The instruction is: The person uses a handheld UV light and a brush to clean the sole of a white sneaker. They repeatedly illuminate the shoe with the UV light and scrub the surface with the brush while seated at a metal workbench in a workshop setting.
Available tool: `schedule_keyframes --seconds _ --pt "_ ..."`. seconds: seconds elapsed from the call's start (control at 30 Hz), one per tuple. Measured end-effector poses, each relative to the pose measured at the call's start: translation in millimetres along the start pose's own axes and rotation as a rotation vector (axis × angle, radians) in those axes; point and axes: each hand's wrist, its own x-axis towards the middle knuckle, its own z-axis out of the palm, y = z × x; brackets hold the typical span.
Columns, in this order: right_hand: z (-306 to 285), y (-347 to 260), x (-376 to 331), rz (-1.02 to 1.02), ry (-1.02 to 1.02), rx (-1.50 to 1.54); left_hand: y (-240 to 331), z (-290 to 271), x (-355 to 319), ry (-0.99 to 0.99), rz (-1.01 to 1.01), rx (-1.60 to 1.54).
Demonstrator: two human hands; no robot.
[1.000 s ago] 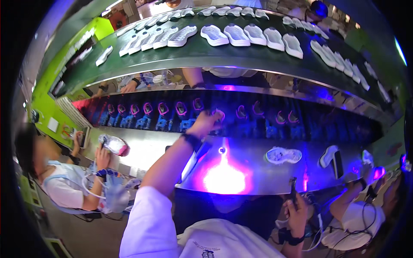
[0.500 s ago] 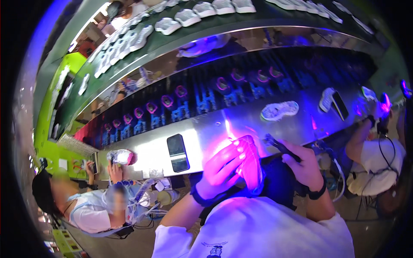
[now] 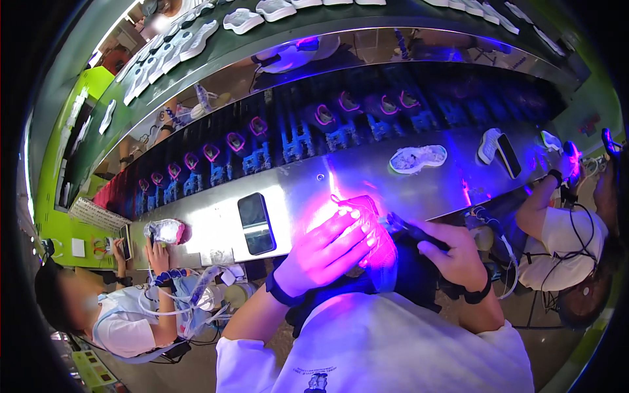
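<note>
Shoe (image 3: 382,252) over bench (image 3: 419,196) near edge; left hand (image 3: 331,252) gripping its left side, fingers bent. Right hand (image 3: 457,257) curled round brush (image 3: 419,233). Shirt print (image 3: 318,382) illegible.

The silver metal counter (image 3: 465,160) bore a black rectangular phone (image 3: 255,224), a white curved sole (image 3: 418,158), and another black phone (image 3: 508,156) beside a second white sole (image 3: 489,145).

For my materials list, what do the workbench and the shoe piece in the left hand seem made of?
Workbench: probably bare metal, smooth and semi-glossy, judging by its grey sheen and blurred reflections. Shoe piece: perhaps fabric, rather matte; its finely lined surface suggests this, but pink tint leaves it open.
</note>
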Motion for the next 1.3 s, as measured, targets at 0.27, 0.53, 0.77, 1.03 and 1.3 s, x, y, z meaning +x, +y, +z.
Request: schedule_keyframes --seconds 0.27,0.53,0.77,1.03,1.3 --pt "-13 18 -9 0.269 -0.132 0.235 -6 25 7 -0.035 -0.127 -0.102" --pt "-20 41 -9 0.229 -0.118 0.292 -1 58 6 0.050 -0.315 -0.091" --pt "-9 50 -24 0.289 -0.128 0.386 10 62 -3 0.018 -0.512 -0.125" --pt "26 55 -54 0.341 0.021 0.371 22 57 -8 -0.059 -0.739 -0.103" --pt "-2 20 -23 0.111 -0.066 -0.193 17 40 -15 -0.124 -0.757 -0.145"
